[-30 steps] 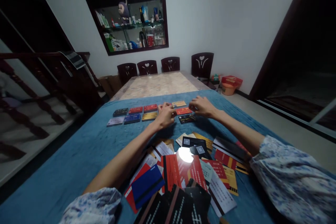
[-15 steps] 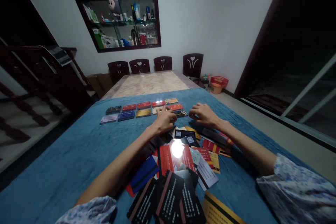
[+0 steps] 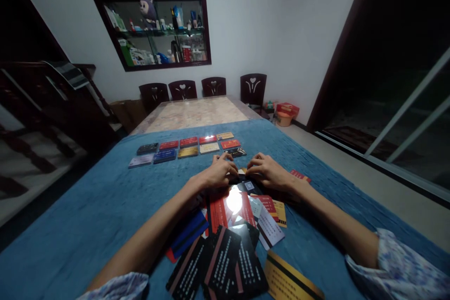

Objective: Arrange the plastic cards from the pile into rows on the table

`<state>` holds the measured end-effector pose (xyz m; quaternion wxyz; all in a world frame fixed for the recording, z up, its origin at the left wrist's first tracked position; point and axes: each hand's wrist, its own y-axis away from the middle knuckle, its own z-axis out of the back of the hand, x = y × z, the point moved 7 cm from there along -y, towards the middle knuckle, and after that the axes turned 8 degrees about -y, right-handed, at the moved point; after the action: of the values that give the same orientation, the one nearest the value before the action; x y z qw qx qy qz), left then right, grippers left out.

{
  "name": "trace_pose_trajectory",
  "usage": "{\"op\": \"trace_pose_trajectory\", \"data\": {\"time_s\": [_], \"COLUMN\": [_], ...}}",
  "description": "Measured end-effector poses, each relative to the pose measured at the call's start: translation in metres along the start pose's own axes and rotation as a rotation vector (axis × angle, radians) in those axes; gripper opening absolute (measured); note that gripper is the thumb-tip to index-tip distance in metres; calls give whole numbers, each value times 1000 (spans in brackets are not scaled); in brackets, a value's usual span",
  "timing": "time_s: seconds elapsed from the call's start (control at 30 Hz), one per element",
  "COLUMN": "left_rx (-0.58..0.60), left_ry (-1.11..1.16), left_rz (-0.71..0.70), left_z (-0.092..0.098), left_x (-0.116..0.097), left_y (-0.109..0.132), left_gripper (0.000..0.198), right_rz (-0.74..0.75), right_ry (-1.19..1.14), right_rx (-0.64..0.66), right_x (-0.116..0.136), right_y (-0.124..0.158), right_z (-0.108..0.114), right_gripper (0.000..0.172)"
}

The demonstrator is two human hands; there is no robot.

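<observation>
Dim room, blue-covered desk (image 3: pixel 87 225). My hands have pulled back from the card rows (image 3: pixel 190 147), which now sit on their own, to the far edge of the pile (image 3: pixel 228 234). Left hand (image 3: pixel 218 173) and right hand (image 3: pixel 267 173) curl fingers-down around a black card (image 3: pixel 248 185) there, but I can't tell if either's pinching it.

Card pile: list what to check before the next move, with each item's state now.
1. Both hands in view: ok. The left hand and right hand lie on the far edge of the loose card pile.
2. A card gripped: cannot tell; curled fingers hide the hold.
3. Spacing of the laid-out rows: ok; those cards lie flat on the blue cloth, none overlapping.
4. Pile orderly: not ok; its cards overlap at many angles.
5. Faces readable: not ok; glare blots a red card.
</observation>
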<state>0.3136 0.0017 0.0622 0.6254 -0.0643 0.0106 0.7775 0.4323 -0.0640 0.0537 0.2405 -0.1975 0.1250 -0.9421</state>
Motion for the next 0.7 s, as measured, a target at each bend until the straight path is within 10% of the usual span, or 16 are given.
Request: {"op": "trace_pose_trajectory", "data": {"time_s": [0.7], "left_rx": [116], "left_ry": [-50], "left_rz": [33], "left_z": [1], "left_x": [14], "left_y": [6], "left_gripper": [22], "right_rz": [39], "right_ry": [23], "right_rx": [15], "right_x": [-2], "right_y": [4], "right_z": [-3], "right_gripper": [39]}}
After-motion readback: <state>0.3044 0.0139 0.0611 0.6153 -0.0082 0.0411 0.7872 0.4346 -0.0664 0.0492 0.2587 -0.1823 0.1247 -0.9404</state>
